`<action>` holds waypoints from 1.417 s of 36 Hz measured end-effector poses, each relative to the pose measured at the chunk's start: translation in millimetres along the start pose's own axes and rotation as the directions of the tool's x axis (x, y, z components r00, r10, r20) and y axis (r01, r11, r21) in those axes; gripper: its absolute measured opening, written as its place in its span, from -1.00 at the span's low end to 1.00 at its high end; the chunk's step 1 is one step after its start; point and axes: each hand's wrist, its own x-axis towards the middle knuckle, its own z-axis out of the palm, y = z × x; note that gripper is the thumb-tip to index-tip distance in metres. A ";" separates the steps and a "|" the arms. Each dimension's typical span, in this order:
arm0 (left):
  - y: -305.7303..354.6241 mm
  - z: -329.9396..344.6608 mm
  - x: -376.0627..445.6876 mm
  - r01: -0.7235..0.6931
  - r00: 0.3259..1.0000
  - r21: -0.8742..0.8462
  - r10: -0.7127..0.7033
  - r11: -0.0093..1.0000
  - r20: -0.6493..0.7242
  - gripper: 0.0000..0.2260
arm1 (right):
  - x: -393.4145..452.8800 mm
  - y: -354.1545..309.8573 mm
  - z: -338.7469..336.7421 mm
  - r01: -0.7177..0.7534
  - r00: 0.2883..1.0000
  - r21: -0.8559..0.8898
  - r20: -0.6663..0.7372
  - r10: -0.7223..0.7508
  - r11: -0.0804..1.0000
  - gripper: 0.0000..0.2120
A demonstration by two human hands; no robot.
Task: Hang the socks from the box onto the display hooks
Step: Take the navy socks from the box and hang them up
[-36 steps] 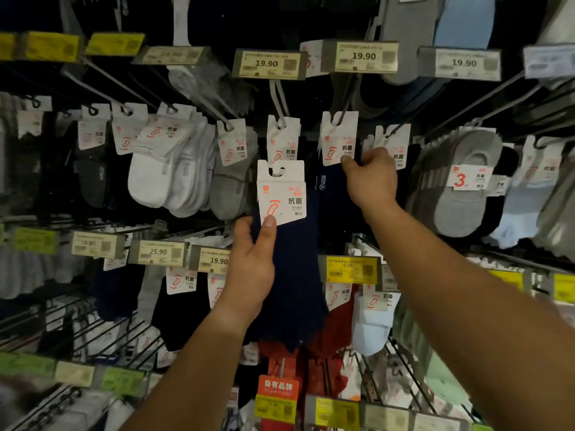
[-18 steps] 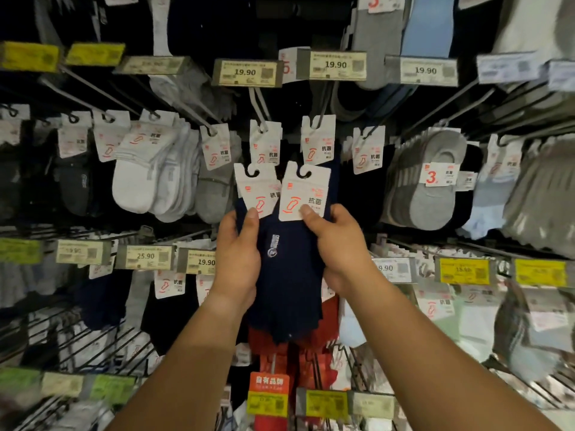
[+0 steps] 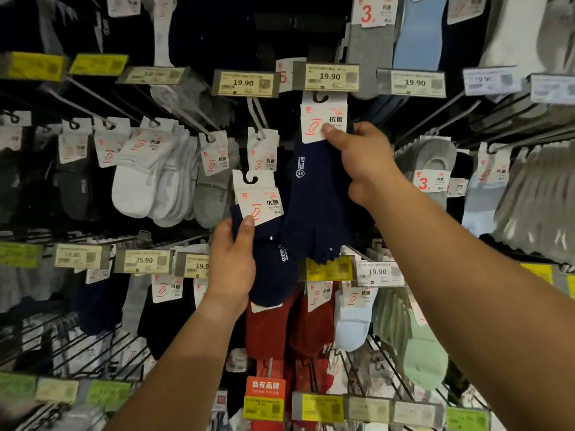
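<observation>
Two packs of navy socks with white header cards are in my hands in front of the sock wall. My right hand [image 3: 364, 160] pinches the upper navy pack [image 3: 317, 194] by its card, raised so the card's hook hole sits just under the 19.90 price tag [image 3: 326, 76] of a display hook. My left hand [image 3: 233, 259] grips the lower navy pack [image 3: 273, 269], thumb on its card [image 3: 256, 197], below and left of the first. The hook's rod behind the raised card is hidden.
Neighbouring hooks carry white socks [image 3: 146, 175], grey socks [image 3: 214, 181] and a carded pack [image 3: 263, 150] on the centre hook. Red socks [image 3: 280, 325], pale blue and green socks hang on the row below. Price-tag strips jut out at each row.
My right hand has taken one navy pack and lifted it up and right to the price-tagged hook. My left hand stays lower with the other pack.
</observation>
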 end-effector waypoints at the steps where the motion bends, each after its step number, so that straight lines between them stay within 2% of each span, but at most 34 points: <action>1: -0.1 0.1 -0.3 -0.002 1.000 -0.003 0.002 1.000 0.000 -0.89 | 1.9 -1.0 0.2 0.002 1.000 -0.005 0.001 -0.002 1.000 -0.76; 8: -1.7 -0.1 1.1 0.003 1.000 -0.018 -0.004 1.000 -0.002 -0.88 | 16.0 -3.6 0.4 -0.036 0.999 -0.024 -0.020 0.036 0.999 -0.69; 14: -3.2 -0.2 4.8 -0.022 1.000 -0.003 0.022 1.000 0.001 -0.88 | 46.0 10.2 0.2 -0.064 0.997 -0.167 -0.058 0.055 0.984 -0.85; 16: -4.0 -0.7 6.3 -0.022 1.000 0.003 0.022 1.000 -0.012 -0.89 | 62.6 22.9 0.0 -0.077 0.995 -0.248 -0.084 0.058 0.966 -0.79; 20: -6.3 -2.4 7.4 -0.016 1.000 -0.009 0.016 1.000 -0.018 -0.89 | 94.2 53.2 3.1 -0.095 0.992 -0.390 -0.109 0.056 0.916 -0.55; 24: -10.3 -4.8 7.6 -0.029 0.999 0.006 0.029 1.000 -0.040 -0.84 | 97.1 63.3 10.0 -0.102 0.992 -0.524 -0.116 0.047 0.846 -0.49; 30: -6.0 -5.8 7.7 -0.054 0.998 0.031 0.055 0.998 -0.021 -0.82 | 97.1 74.1 7.8 -0.137 0.987 -0.627 -0.149 0.055 0.767 -0.46; 33: -5.6 -2.0 6.1 -0.048 0.999 0.039 0.049 0.998 -0.020 -0.82 | 79.1 70.5 5.6 -0.095 0.981 -0.644 -0.191 -0.040 0.759 -0.47; 36: -6.9 3.2 7.3 -0.040 0.999 0.051 0.040 0.998 -0.001 -0.84 | 36.8 68.1 0.2 0.077 0.967 -0.623 -0.145 -0.212 0.778 -0.64; 38: -6.7 8.3 8.3 -0.023 1.000 0.046 0.022 0.999 0.011 -0.84 | -0.7 75.2 0.8 0.080 0.988 -0.532 -0.067 -0.136 0.843 -0.64; 41: -2.5 23.3 7.6 -0.010 0.998 0.046 0.007 0.999 0.058 -0.81 | -38.7 84.9 5.8 -0.038 0.995 -0.434 0.066 0.074 0.900 -0.39; 43: 0.6 36.3 7.1 -0.038 0.994 0.105 0.027 0.994 0.108 -0.76 | -46.3 88.8 7.1 -0.128 0.985 -0.361 0.066 0.162 0.924 -0.27; 44: 1.0 42.6 7.9 -0.061 0.990 0.142 0.042 0.988 0.133 -0.73 | -48.4 88.9 5.8 -0.149 0.984 -0.319 0.050 0.174 0.936 -0.30; 47: 2.8 56.8 11.9 -0.073 0.974 0.215 0.023 0.974 0.226 -0.73 | -46.3 85.7 -2.9 -0.066 0.998 -0.304 -0.005 0.068 0.950 -0.63; 51: 14.5 72.2 25.0 -0.147 0.952 0.290 0.056 0.946 0.300 -0.71 | -33.5 68.3 -14.2 0.072 0.996 -0.329 -0.019 -0.083 0.942 -0.71</action>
